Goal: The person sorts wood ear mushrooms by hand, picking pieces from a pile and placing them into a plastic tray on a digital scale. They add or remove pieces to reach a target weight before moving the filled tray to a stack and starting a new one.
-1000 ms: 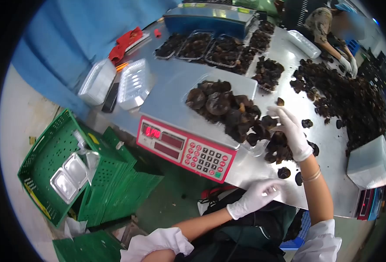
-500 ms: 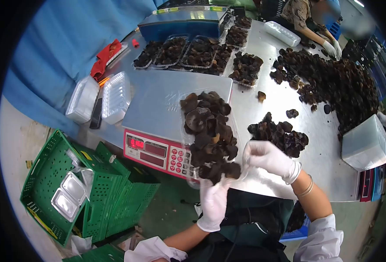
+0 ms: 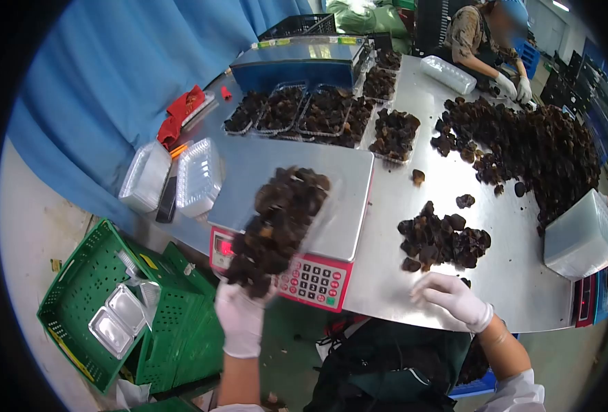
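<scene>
My left hand [image 3: 242, 312], in a white glove, grips the near end of a clear tray heaped with dark brown mushroom-like pieces [image 3: 276, 223]. The tray is tilted over the front left of the scale [image 3: 345, 199] and covers part of its red keypad panel. My right hand [image 3: 452, 299], also gloved, is at the table's front edge with its fingers partly curled, apart from the tray. Just beyond it lies a small heap of the same pieces [image 3: 441, 240].
Filled trays [image 3: 324, 110] stand behind the scale, stacked empty trays [image 3: 199, 177] to its left. A large dark pile [image 3: 524, 141] lies right, near a co-worker's gloved hands [image 3: 517, 88]. A tray stack [image 3: 582, 237] is at far right. Green crates [image 3: 173, 323] stand below left.
My left hand has carried the filled tray leftward, tilting it. My right hand has come away from the tray and moved right and down. The camera view has shifted slightly.
</scene>
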Tool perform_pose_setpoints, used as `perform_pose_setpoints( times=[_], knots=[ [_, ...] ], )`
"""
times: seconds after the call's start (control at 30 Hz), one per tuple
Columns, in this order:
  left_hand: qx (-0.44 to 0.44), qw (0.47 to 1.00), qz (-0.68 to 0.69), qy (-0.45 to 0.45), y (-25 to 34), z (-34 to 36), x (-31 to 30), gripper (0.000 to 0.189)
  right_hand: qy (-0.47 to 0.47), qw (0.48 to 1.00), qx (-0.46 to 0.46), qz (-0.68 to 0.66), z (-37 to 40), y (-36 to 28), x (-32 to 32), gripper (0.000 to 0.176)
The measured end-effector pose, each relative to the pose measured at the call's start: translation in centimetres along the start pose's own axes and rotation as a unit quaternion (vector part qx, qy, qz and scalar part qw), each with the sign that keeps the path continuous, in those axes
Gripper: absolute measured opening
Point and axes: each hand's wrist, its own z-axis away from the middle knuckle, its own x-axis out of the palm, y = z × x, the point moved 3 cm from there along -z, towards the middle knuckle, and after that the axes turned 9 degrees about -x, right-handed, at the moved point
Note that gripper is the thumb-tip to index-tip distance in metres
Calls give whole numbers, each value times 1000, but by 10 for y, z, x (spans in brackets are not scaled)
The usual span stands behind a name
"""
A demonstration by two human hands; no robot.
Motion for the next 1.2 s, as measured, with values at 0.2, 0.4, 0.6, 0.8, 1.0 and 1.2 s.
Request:
perform_pose_setpoints(
  times=[0.2,0.4,0.6,0.8,1.0,1.2],
  knots=[
    [76,992,-62,-77,118,-117,17,42,176,983,16,53,54,-7,-34,16],
    [78,989,-49,-119,188,-299,23,48,341,937,-31,62,106,4,-53,15],
    [77,993,-12,-88,194,-424,39,44,467,879,-70,67,159,17,-65,16],
    [37,998,45,-24,184,-514,23,45,537,842,-58,24,224,38,-76,27],
    [12,999,43,4,169,-557,14,46,603,797,-44,12,245,33,-65,33],
    [-41,998,1,42,154,-566,5,44,634,773,-5,10,261,40,-62,33]
  ],
)
